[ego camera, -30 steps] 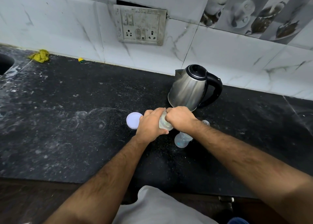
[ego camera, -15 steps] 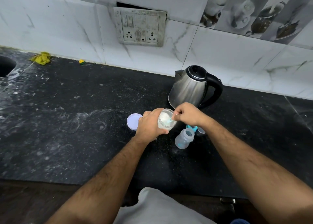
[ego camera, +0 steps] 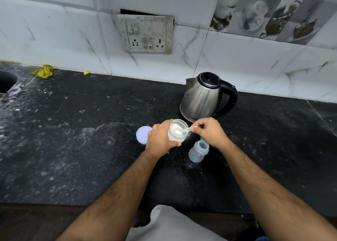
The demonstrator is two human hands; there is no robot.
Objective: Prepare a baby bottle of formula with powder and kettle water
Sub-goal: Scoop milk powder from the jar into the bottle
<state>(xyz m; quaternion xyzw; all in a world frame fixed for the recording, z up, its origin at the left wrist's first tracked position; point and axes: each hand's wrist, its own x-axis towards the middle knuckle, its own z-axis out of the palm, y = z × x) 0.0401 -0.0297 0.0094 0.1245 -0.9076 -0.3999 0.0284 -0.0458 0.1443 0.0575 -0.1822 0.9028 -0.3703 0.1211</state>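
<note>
Stage: scooping, early-to-middle by my read; powder not yet in the bottle as far as I can see.
Left hand [ego camera: 161, 137]: your fingers are wrapped round the powder jar [ego camera: 177, 133], closed firm on its side, holding it tilted toward you just above or on the counter, can't tell which.
Right hand [ego camera: 209, 131]: pinched shut on the handle of the small teal scoop [ego camera: 184, 130]; scoop bowl sits inside the jar mouth with a white heap on it.
Powder: jar looks well filled with white powder; some white dust is scattered on the black countertop [ego camera: 91, 149] too.
Jar lid: pale round lid [ego camera: 143, 135] lies flat on the counter, just left of your left hand, off the jar.
Baby bottle [ego camera: 198, 151]: stands open, no teat on it, just beside and below your right hand; looks empty, though clear plastic makes it hard to be sure.
Teat/collar: a teal bit [ego camera: 202, 138] peeks out behind the bottle under your wrist; mostly hidden.
Kettle [ego camera: 204, 96]: steel electric kettle, lid shut, stands behind the jar near the tiled wall, untouched by either hand.
Done: jar opened, bottle opened, scoop loaded.
Left: carry the scoop to the bottle neck, tip it in, repeat as needed, pour kettle water, cap, shake.
Risk: narrow bottle neck, loaded scoop; spill looks likely if you rush.
</note>
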